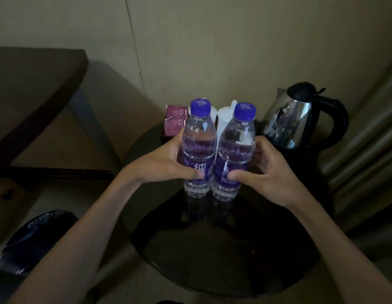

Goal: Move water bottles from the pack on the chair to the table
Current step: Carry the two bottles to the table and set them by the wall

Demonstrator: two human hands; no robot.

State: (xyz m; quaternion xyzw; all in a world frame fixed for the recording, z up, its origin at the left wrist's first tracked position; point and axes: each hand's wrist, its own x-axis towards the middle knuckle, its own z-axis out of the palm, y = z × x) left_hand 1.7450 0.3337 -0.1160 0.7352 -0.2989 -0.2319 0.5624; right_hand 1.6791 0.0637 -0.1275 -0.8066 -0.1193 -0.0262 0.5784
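Observation:
Two clear water bottles with purple caps and purple labels stand upright, side by side, on the round dark glass table (223, 255). My left hand (168, 161) wraps around the left bottle (198, 137) at its label. The right bottle (235, 143) is gripped at label height by my right hand (269, 172). Both bottle bases appear to rest on the tabletop, and the bottles touch each other. The pack and the chair are not clearly in view.
A steel electric kettle (300, 121) with a black handle sits at the table's back right. Behind the bottles are white cups (223, 119) and a maroon box (176, 121). A dark wooden desk (32, 88) stands left; a curtain (370, 139) hangs right. A dark bag (35, 240) lies lower left.

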